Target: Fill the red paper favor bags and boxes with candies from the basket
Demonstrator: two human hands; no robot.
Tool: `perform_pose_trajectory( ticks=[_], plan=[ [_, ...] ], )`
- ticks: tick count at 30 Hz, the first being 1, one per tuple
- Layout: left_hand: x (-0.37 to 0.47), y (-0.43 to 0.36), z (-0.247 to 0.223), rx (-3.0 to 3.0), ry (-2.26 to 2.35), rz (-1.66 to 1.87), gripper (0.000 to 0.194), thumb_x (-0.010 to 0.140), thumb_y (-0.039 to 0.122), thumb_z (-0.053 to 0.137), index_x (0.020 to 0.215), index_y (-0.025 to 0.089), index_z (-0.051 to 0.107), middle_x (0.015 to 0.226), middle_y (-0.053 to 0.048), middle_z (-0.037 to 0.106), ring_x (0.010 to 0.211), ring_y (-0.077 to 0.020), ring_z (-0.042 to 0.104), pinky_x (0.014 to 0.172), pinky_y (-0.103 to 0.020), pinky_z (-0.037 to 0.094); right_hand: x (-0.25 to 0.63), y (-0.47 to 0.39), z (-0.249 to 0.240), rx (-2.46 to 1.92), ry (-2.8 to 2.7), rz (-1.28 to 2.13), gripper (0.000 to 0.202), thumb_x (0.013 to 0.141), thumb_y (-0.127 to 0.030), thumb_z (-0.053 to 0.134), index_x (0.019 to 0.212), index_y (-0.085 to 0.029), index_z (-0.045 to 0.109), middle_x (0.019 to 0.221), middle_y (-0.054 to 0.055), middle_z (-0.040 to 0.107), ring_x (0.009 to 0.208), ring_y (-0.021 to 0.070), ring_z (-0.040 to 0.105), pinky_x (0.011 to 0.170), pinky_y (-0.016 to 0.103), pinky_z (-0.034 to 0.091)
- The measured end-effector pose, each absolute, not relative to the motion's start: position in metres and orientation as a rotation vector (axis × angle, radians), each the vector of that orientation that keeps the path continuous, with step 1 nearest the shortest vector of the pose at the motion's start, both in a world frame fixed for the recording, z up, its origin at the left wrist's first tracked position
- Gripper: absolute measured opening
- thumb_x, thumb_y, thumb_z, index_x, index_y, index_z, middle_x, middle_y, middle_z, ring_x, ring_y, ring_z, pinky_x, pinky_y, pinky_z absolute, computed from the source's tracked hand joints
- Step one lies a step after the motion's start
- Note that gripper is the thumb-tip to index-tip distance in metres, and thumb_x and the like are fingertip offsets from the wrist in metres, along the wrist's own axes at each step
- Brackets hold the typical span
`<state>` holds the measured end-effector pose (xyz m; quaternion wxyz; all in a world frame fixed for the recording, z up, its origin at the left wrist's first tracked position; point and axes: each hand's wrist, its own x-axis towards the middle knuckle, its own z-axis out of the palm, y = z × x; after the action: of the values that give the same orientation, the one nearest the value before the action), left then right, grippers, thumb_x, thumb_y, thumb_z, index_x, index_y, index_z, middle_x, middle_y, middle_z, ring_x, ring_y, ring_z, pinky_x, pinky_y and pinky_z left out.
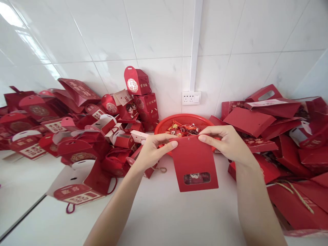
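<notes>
A flat-faced red box [193, 155] hangs upright between my hands over the white table. It has a small hole at its top edge and an oval clear window low down, with wrapped items showing behind it. My left hand [157, 150] pinches the box's top left corner between thumb and fingers. At the top right corner, my right hand [222, 140] grips the edge in the same way. Just behind the box, a red plastic basket [164, 123] holds wrapped sweets, partly hidden by the box and my hands.
Many red gift boxes [79, 150] crowd the left side of the white table [153, 218], with a stack [146, 106] near the wall. More red boxes [249, 121] are piled at the right. A socket [191, 98] is on the tiled wall.
</notes>
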<state>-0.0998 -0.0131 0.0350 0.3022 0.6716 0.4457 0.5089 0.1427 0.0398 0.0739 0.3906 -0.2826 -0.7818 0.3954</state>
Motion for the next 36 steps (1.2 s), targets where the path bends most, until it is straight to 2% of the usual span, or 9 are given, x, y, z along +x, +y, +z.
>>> perform_pose_trajectory(
  ticks=[4, 7, 11, 13, 19, 25, 31, 36],
  plan=[
    [-0.100, -0.016, 0.040, 1.856, 1.233, 1.435, 0.023, 0.088, 0.039, 0.072, 0.095, 0.018, 0.080, 0.089, -0.006, 0.078, 0.082, -0.0191, 0.071, 0.077, -0.028, 0.056, 0.142, 0.038, 0.072, -0.720, -1.969, 1.000, 0.025, 0.089, -0.042, 0.069, 0.079, -0.020, 0.074, 0.079, 0.003, 0.072, 0.069, 0.0166, 0.065, 0.057, 0.026, 0.050],
    [-0.100, -0.019, 0.041, 1.919, 1.262, 1.495, 0.021, 0.089, 0.037, 0.071, 0.096, 0.019, 0.079, 0.083, -0.004, 0.077, 0.077, -0.0176, 0.070, 0.075, -0.028, 0.056, 0.142, 0.038, 0.071, -0.717, -1.971, 1.030, 0.026, 0.089, -0.044, 0.069, 0.083, -0.020, 0.075, 0.082, 0.003, 0.072, 0.072, 0.0162, 0.065, 0.060, 0.026, 0.051],
    [-0.098, -0.021, 0.041, 1.952, 1.307, 1.581, 0.018, 0.088, 0.035, 0.071, 0.095, 0.020, 0.079, 0.082, -0.003, 0.077, 0.076, -0.0170, 0.070, 0.076, -0.027, 0.057, 0.142, 0.039, 0.071, -0.691, -1.956, 1.142, 0.029, 0.089, -0.049, 0.069, 0.091, -0.021, 0.075, 0.088, 0.004, 0.072, 0.080, 0.0191, 0.068, 0.067, 0.029, 0.055],
    [-0.096, -0.022, 0.041, 1.957, 1.332, 1.609, 0.018, 0.088, 0.034, 0.071, 0.095, 0.019, 0.078, 0.083, -0.003, 0.078, 0.078, -0.0174, 0.070, 0.077, -0.027, 0.057, 0.142, 0.040, 0.071, -0.682, -1.955, 1.138, 0.029, 0.090, -0.049, 0.067, 0.089, -0.021, 0.074, 0.088, 0.004, 0.072, 0.082, 0.0203, 0.068, 0.070, 0.030, 0.056],
    [-0.094, -0.024, 0.043, 1.873, 1.169, 1.561, 0.017, 0.089, 0.034, 0.070, 0.093, 0.019, 0.077, 0.090, -0.004, 0.077, 0.081, -0.0171, 0.069, 0.075, -0.026, 0.055, 0.143, 0.040, 0.071, -0.653, -1.929, 0.989, 0.023, 0.090, -0.042, 0.069, 0.083, -0.021, 0.074, 0.079, 0.003, 0.071, 0.071, 0.0162, 0.063, 0.063, 0.027, 0.051],
    [-0.092, -0.030, 0.051, 1.873, 1.089, 1.450, 0.024, 0.094, 0.035, 0.062, 0.096, 0.017, 0.077, 0.091, -0.006, 0.076, 0.079, -0.0168, 0.067, 0.068, -0.025, 0.053, 0.140, 0.038, 0.070, -0.538, -1.875, 0.959, 0.018, 0.090, -0.037, 0.069, 0.082, -0.022, 0.074, 0.080, 0.002, 0.072, 0.071, 0.0163, 0.065, 0.062, 0.026, 0.052],
    [-0.091, -0.030, 0.052, 1.997, 1.235, 1.575, 0.022, 0.095, 0.033, 0.061, 0.088, 0.017, 0.075, 0.078, -0.002, 0.074, 0.071, -0.0142, 0.064, 0.066, -0.024, 0.050, 0.132, 0.034, 0.071, -0.561, -1.856, 0.841, 0.016, 0.093, -0.033, 0.065, 0.084, -0.022, 0.073, 0.080, 0.000, 0.073, 0.074, 0.0157, 0.068, 0.062, 0.025, 0.053],
    [-0.087, -0.037, 0.051, 2.075, 1.384, 1.725, 0.022, 0.095, 0.033, 0.060, 0.087, 0.017, 0.073, 0.074, -0.001, 0.069, 0.064, -0.0125, 0.059, 0.060, -0.024, 0.047, 0.131, 0.031, 0.070, -0.603, -1.783, 0.747, 0.015, 0.091, -0.036, 0.068, 0.098, -0.024, 0.074, 0.096, 0.002, 0.077, 0.090, 0.0196, 0.072, 0.075, 0.030, 0.059]
  ],
)
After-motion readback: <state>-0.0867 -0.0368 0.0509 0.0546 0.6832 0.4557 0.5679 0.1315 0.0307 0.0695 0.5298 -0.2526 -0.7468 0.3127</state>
